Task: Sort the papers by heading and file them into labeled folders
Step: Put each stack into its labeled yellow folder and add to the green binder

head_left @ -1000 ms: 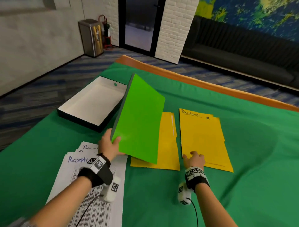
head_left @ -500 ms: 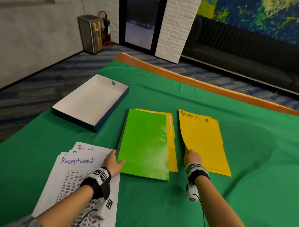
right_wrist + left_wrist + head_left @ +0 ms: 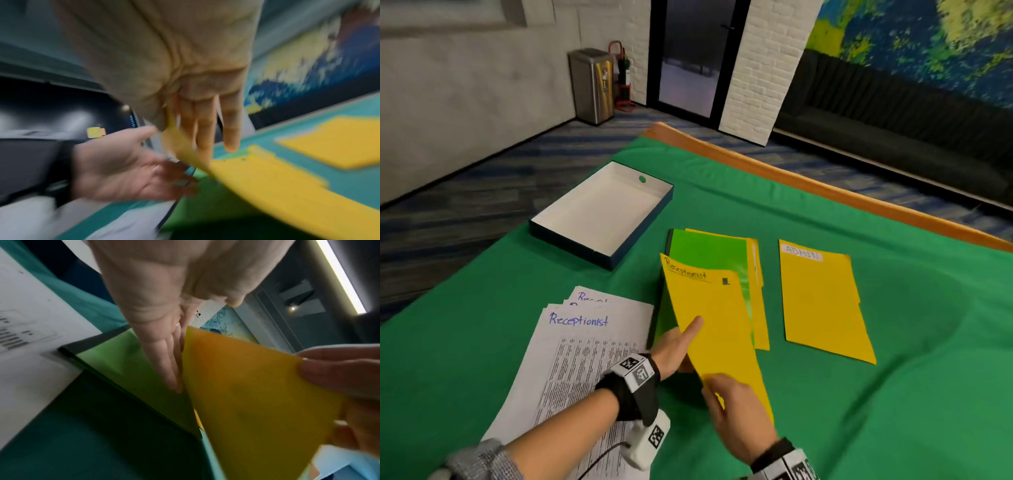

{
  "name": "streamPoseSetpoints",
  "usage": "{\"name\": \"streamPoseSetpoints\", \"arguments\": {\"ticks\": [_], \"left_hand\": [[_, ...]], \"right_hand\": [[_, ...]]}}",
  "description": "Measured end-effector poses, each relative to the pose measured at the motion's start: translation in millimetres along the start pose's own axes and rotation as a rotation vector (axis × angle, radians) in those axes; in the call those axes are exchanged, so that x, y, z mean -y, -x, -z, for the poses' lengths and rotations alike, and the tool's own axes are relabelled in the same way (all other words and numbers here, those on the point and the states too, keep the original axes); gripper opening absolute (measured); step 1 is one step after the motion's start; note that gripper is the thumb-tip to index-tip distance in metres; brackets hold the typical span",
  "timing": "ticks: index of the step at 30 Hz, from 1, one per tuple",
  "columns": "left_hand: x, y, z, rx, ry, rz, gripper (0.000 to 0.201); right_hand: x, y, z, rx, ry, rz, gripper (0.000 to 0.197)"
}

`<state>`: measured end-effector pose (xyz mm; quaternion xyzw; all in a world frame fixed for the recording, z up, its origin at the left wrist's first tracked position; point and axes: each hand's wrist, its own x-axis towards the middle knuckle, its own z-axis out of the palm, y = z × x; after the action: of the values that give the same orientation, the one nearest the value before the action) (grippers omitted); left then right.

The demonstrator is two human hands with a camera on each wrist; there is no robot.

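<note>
A yellow folder marked "Receptionist" hangs tilted over the green folder. My right hand pinches the yellow folder's near corner. My left hand meets its left edge, thumb lying on the top face and straight fingers underneath, against the green folder. A stack of papers headed "Receptionist" lies at the left. A yellow folder labelled "ADMIN" lies flat at the right. The right wrist view is blurred; it shows the folder between my right thumb and fingers.
Another yellow folder lies under the green one, with its right edge showing. An open, white-lined box sits at the back left on the green tablecloth. The table's wooden edge runs along the far side.
My right hand lifted the Receptionist folder off the right pile and carried it left over the green folder, uncovering the ADMIN folder. The green folder was laid flat, and my left hand moved to the yellow one.
</note>
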<state>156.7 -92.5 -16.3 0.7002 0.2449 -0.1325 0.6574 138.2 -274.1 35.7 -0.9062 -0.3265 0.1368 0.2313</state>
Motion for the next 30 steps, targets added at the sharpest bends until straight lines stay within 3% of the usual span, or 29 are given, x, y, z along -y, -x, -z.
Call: {"name": "streamPoseSetpoints", "arguments": {"ticks": [1,3,4,6,9,11,13,15,17,18,21,26,30], "left_hand": [[9.7,2.4,2.5,0.004,-0.028,-0.019,0.077],[14.1,23.5,7.7,-0.023,-0.084,-0.060,0.026],[16.5,33.4,11.0,-0.045,-0.097,-0.079,0.010],[27.7,49.3,20.5,-0.055,-0.119,-0.111,0.025],[44.4,74.8,36.1,0.007,-0.115,-0.187,0.034],[55.7,89.0,43.0,0.045,-0.084,-0.215,0.030],[64.2,99.1,47.7,0.075,-0.006,-0.218,0.028],[74.4,104.0,53.0,0.058,0.003,-0.169,0.023],[87.2,106.3,62.3,-0.040,-0.075,-0.104,0.017],[95.2,106.4,69.4,-0.127,-0.185,-0.097,0.017],[115.1,111.5,93.0,-0.359,-0.465,-0.091,0.030],[133.5,113.4,126.6,-0.572,-0.640,0.081,0.077],[132.6,111.6,141.5,-0.580,-0.589,0.167,0.111]], "right_hand": [[4.9,7.7,-8.4,0.087,-0.055,0.039,0.030],[7.5,17.1,-15.4,0.211,-0.157,0.037,0.062],[4.4,20.6,-17.0,0.231,-0.227,-0.014,0.079],[-11.4,23.4,-22.3,0.129,-0.318,-0.174,0.101],[-40.6,21.3,-29.6,-0.103,-0.309,-0.461,0.093],[-55.6,22.2,-34.7,-0.128,-0.413,-0.603,0.094],[-63.8,26.0,-40.8,-0.143,-0.589,-0.643,0.105],[-67.5,34.3,-48.8,-0.178,-0.690,-0.665,0.097],[-72.6,46.8,-56.6,-0.199,-0.709,-0.686,0.089],[-73.8,53.8,-59.0,-0.209,-0.682,-0.710,0.077],[-85.7,73.3,-68.4,-0.208,-0.560,-0.825,0.048],[-74.4,82.0,-59.9,-0.113,-0.198,-0.928,0.073],[-45.4,71.4,-63.1,-0.204,-0.016,-0.793,0.062]]}}
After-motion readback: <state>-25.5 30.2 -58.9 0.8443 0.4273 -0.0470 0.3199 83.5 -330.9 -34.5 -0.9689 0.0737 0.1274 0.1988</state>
